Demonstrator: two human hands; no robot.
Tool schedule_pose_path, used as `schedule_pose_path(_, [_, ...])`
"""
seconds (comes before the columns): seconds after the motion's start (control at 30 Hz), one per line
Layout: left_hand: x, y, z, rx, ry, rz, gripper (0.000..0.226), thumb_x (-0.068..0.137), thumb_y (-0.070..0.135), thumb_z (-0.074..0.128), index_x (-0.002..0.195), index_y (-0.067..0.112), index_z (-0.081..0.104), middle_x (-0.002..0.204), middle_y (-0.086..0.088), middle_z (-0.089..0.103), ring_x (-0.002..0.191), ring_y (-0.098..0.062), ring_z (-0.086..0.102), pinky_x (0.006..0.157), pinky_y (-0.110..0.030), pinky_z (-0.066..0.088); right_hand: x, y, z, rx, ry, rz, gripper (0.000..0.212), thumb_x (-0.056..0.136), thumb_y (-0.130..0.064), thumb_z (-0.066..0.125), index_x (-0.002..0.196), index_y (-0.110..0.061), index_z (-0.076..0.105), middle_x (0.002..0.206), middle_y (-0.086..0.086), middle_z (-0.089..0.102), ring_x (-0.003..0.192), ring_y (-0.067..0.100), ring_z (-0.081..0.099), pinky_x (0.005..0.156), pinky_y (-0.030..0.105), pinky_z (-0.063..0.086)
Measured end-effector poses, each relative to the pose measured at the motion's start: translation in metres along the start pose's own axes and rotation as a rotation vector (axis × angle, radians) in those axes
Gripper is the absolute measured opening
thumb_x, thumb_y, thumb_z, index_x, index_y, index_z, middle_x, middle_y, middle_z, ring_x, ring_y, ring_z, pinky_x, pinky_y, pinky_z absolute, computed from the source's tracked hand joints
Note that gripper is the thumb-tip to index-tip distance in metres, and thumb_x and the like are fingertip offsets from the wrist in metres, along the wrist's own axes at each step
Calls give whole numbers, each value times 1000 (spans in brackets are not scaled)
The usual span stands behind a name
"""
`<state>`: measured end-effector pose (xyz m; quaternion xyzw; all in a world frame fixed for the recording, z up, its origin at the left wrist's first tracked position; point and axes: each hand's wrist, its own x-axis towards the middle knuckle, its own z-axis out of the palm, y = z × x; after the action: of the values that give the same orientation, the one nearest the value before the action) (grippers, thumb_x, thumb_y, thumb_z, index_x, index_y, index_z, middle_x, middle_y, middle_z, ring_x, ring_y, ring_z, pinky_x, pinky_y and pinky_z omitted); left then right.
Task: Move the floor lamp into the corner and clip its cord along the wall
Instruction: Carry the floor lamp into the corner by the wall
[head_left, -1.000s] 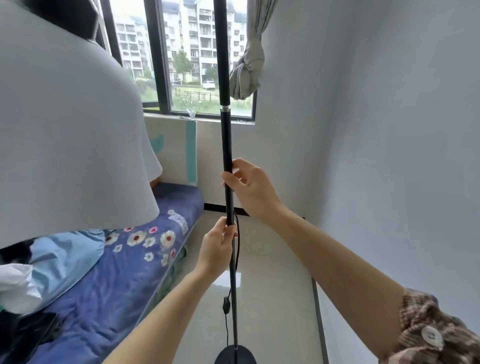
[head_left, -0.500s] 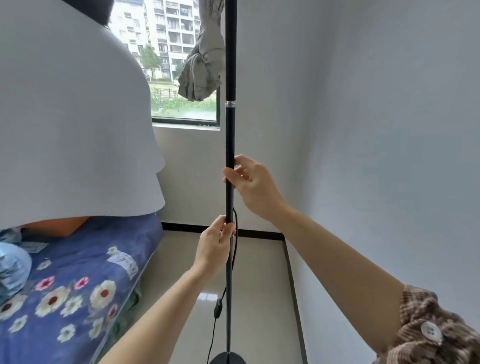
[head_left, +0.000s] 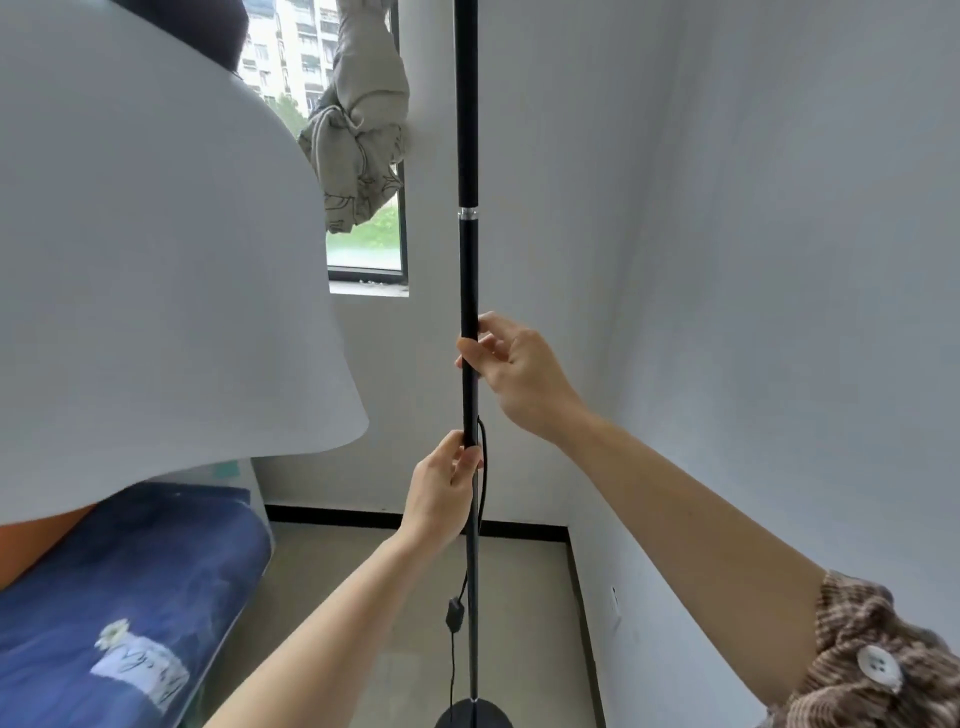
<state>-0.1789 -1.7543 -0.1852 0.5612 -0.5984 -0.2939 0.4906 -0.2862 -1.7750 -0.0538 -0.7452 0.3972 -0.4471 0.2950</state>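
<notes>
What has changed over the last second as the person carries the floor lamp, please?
The view has swung right toward the corner: the window and bed have slid left and the corner walls now fill the frame. The lamp pole has come along, upright. Nothing was let go: the left hand grips the pole low as before, the right hand above it, and the cord hangs beside the pole.

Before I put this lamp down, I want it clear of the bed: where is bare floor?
Bare floor runs from the lamp base to the black skirting, between the bed and the right wall. The corner looks free. The left is crowded: the lampshade overhangs the bed.
</notes>
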Motion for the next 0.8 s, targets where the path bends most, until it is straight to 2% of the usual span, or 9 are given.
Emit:
schedule_pose_path(0.1, [61,-14,19,-21,-33,-18,19,96,27,44,79,29,53,79,6,65,72,-17,59,63,-26,43,48,37,-8,-1,23,31,8,95,-21,55,89,-19,59,82,9,66,76,19,60,82,35,50])
schedule_pose_path(0.2, [118,-26,37,-28,-78,-19,17,96,26,44,84,27,55,83,7,66,76,-9,60,63,-23,44,91,70,-17,-18,62,59,9,95,-21,55,88,-18,58,81,8,66,75,20,59,79,35,49])
schedule_pose_path(0.37, [202,-36,74,-33,-126,2,18,96,24,43,83,24,55,75,9,61,61,-8,50,55,-22,38,155,118,-42,-40,124,114,8,95,-23,55,90,-18,58,85,10,67,86,30,64,82,38,50])
schedule_pose_path(0.47, [247,-46,97,-34,-141,13,18,96,23,43,82,22,54,73,-1,60,56,-16,43,48,-16,33,189,148,-55,-53,145,122,8,95,-25,55,89,-19,57,83,5,67,86,29,65,83,38,51])
schedule_pose_path(0.53, [276,-53,111,-27,-143,17,17,97,22,43,83,21,54,76,-7,62,57,-17,43,51,-21,34,212,170,-63,-61,143,131,10,95,-25,55,90,-17,57,83,5,67,86,28,65,83,38,51])
schedule_pose_path(0.67, [329,-66,139,-18,-139,23,15,97,22,44,86,22,54,79,3,62,55,-10,47,51,-25,35,257,212,-79,-88,129,117,12,95,-23,55,91,-12,57,84,11,68,84,31,65,79,39,51])
schedule_pose_path(0.8, [377,-74,170,6,-121,9,14,97,22,43,90,20,55,80,3,62,55,-11,47,51,-27,36,296,251,-98,-84,120,114,13,95,-22,55,90,-10,58,87,16,70,83,32,64,81,43,52])
